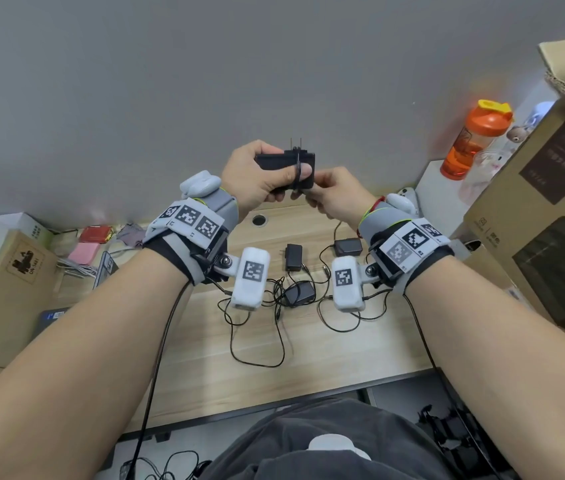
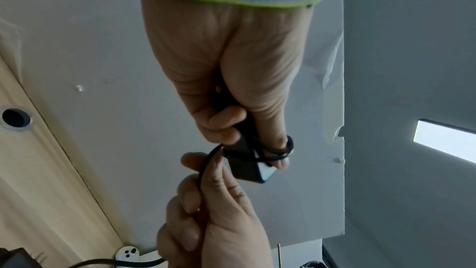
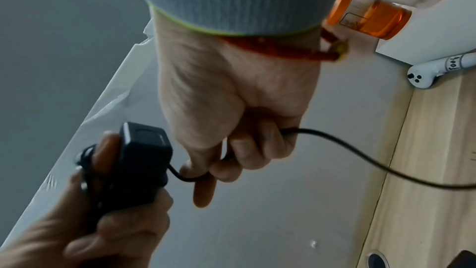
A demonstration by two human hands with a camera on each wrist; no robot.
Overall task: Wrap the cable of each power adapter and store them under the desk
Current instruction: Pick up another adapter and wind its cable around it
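Around you the desk [image 1: 371, 344] is hemmed in: cardboard boxes [image 1: 537, 216] crowd the right side, another box [image 1: 0, 296] stands at the left, and an orange bottle [image 1: 471, 140] sits by the wall on a white block. Three more adapters [image 1: 293, 258] lie on the pale wood with their thin black cables [image 1: 256, 362] looped loosely across the middle, right under your wrists. The adapter [image 1: 286, 164] you are working on is a matte black, boxy block held up in the air in front of the grey wall, prongs pointing up. Your left hand [image 1: 256, 178] grips its body, thumb pressed over the turns of cable [image 3: 360, 154] already wound around it. Your right hand [image 1: 336, 195] has its fingers curled round the loose run of that cable, pinching it just beside the block; the rest trails down toward the desk. The near desk edge is straight and bare, and a round cable hole [image 1: 259, 220] sits by the wall.
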